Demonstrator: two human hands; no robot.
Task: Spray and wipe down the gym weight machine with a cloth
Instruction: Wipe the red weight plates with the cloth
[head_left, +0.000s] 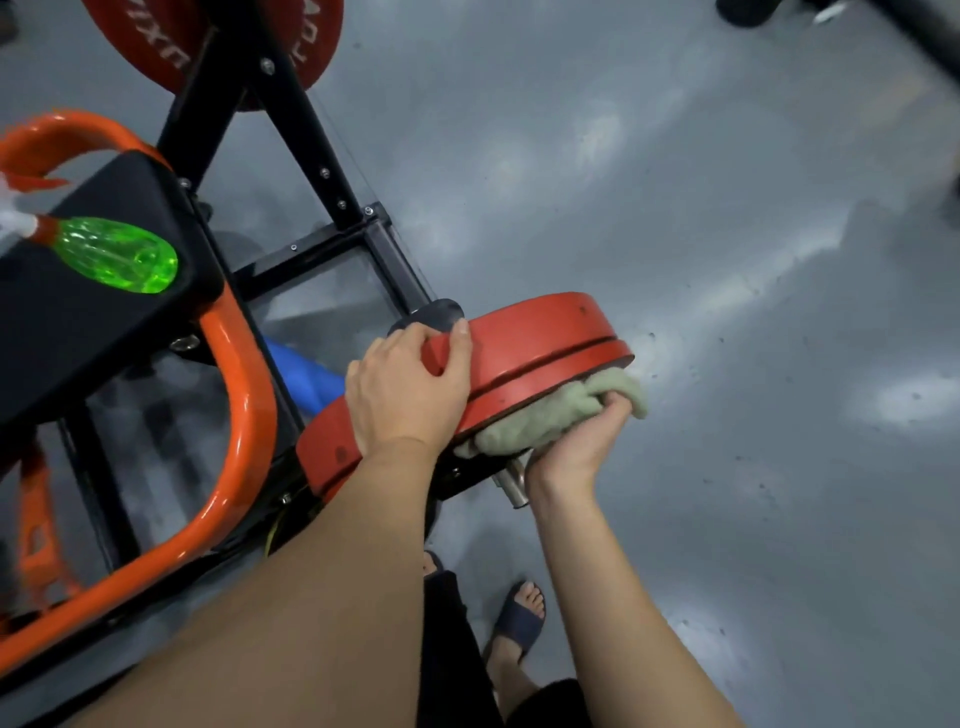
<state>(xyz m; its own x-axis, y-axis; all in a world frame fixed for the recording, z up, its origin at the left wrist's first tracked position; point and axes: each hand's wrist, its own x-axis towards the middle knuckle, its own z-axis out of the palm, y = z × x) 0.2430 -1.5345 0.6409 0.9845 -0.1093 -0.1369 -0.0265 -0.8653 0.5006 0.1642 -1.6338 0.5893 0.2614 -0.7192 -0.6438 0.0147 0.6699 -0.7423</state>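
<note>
Floor (727, 260): grey, glossy.
Weight plates (540, 332): red, paired.
Left hand (410, 387): curled over plates' rim.
Right hand (576, 447): clutching cloth (545, 415), pressed against outer plate face.
Spray bottle (114, 254): green, lying on black pad (78, 338).

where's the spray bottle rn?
Head view, far left: the green spray bottle sits on the black pad, beside the orange frame tube.
</note>
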